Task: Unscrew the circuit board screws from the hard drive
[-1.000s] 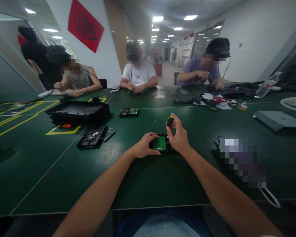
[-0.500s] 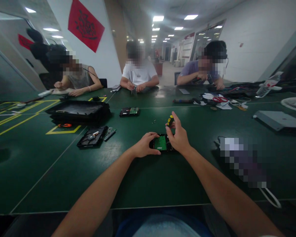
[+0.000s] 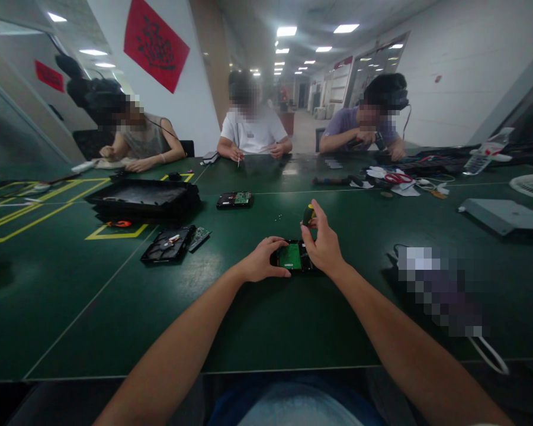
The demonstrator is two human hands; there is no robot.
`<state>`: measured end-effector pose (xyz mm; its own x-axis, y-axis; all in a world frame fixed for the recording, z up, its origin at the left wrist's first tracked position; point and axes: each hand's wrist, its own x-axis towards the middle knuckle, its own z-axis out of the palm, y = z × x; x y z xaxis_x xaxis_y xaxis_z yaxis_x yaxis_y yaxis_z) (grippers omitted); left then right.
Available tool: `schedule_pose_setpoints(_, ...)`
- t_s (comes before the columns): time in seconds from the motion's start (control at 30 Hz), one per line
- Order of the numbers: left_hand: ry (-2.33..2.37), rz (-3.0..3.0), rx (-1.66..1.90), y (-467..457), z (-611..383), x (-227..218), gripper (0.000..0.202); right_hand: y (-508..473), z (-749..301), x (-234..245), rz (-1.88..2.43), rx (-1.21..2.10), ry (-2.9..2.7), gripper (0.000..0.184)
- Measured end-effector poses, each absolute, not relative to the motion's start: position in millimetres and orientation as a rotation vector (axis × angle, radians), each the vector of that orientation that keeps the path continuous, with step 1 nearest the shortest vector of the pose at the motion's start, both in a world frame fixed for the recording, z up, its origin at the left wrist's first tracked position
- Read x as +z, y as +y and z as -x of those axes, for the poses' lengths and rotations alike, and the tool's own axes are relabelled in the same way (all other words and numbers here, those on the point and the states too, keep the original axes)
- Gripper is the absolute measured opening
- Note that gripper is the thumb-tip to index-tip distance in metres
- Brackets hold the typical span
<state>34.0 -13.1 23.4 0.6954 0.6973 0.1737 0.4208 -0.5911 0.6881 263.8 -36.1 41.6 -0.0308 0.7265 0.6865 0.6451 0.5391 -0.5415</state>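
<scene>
A black hard drive with a green circuit board (image 3: 290,257) lies on the table in front of me. My left hand (image 3: 263,259) grips its left end, thumb at the near edge and fingers at the far edge. A screwdriver (image 3: 308,214) with a green and yellow handle stands nearly upright in my right hand (image 3: 324,242), above the drive's right part. Its tip is hidden behind my fingers. A few tiny pale bits, perhaps screws (image 3: 278,218), lie just beyond the drive.
To the left are an opened black drive case (image 3: 167,245), a loose circuit board (image 3: 199,239) and a stack of black trays (image 3: 144,198). Another hard drive (image 3: 234,200) lies farther back. A grey metal box (image 3: 506,216) is at right. Three people sit across the green table (image 3: 231,337).
The screwdriver handle has turned in my right hand, showing more green and less yellow. My left hand keeps its hold on the drive. Across the table, the middle person's hands have moved apart.
</scene>
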Motion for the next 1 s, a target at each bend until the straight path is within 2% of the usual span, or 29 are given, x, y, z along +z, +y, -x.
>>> schedule_pose_setpoints(0.23, 0.858, -2.263, 0.581, -14.2, -34.1, 24.9, 0.085, -37.2, -265.4, 45.4, 1.157, 0.031, -1.746, 0.07)
schedule_pose_setpoints(0.47, 0.846, -2.277, 0.597, -12.9, -34.3, 22.0, 0.085, -36.0, -265.4, 41.3, 1.129, 0.116, -1.736, 0.071)
schedule_pose_setpoints(0.73, 0.826, -2.288, 0.597, -12.3, -33.8, 20.9, 0.087, -34.8, -265.3, 42.8, 1.116, 0.022, -1.723, 0.07)
schedule_pose_setpoints(1.0, 0.851, -2.272, 0.585, -12.2, -33.3, 21.9, 0.086, -35.7, -266.0, 42.6, 1.131, 0.087, -1.717, 0.07)
